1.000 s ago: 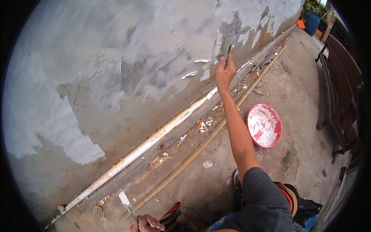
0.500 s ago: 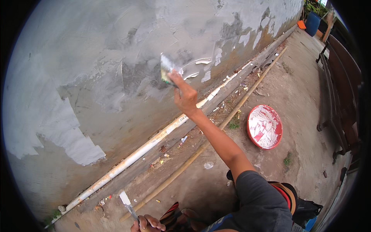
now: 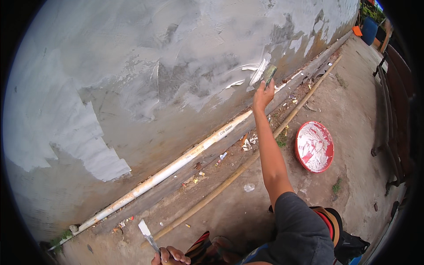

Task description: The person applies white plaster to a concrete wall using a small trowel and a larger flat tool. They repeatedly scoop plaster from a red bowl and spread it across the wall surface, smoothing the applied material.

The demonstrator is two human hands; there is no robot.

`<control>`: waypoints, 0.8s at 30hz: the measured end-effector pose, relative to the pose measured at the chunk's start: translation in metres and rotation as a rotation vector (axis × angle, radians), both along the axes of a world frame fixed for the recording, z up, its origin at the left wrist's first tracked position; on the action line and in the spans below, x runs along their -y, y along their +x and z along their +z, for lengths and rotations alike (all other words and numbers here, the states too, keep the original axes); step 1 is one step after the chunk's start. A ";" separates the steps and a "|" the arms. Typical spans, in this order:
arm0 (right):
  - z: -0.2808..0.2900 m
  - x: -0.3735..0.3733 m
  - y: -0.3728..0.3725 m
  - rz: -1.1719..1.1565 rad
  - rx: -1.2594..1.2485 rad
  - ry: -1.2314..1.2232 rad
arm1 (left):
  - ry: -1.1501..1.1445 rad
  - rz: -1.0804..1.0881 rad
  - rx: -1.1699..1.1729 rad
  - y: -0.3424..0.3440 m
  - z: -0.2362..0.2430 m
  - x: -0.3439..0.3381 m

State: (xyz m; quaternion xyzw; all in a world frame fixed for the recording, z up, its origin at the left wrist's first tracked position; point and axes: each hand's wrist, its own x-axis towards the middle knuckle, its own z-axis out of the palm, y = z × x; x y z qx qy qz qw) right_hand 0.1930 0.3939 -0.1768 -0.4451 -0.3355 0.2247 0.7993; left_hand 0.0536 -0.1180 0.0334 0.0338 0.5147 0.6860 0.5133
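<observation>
My right hand (image 3: 263,96), at the end of an outstretched arm, grips a wide putty knife (image 3: 270,74) against the grey wall (image 3: 185,92). Fresh ridges of white putty (image 3: 258,73) lie on the wall just left of the blade. Low at the bottom edge, my left hand (image 3: 170,255) is closed round the handle of a narrower putty knife (image 3: 148,234), its blade coated white and pointing up and left. A red basin (image 3: 331,155) with white putty smeared inside stands on the ground to the right of my right forearm.
A white pipe (image 3: 176,161) runs along the wall's foot, and a bamboo pole (image 3: 229,177) lies parallel to it among bits of litter. Along the right side stands a dark wooden bench (image 3: 397,110). A blue barrel (image 3: 369,31) is at the far right.
My right hand has swept the putty knife rightward along the wall, leaving a thick white ridge beside the earlier ones. My left hand keeps its hold. The view has shifted slightly.
</observation>
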 end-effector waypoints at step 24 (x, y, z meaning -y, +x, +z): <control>-0.016 0.017 0.027 -0.064 0.075 -0.132 | 0.028 -0.041 0.002 0.000 -0.002 0.004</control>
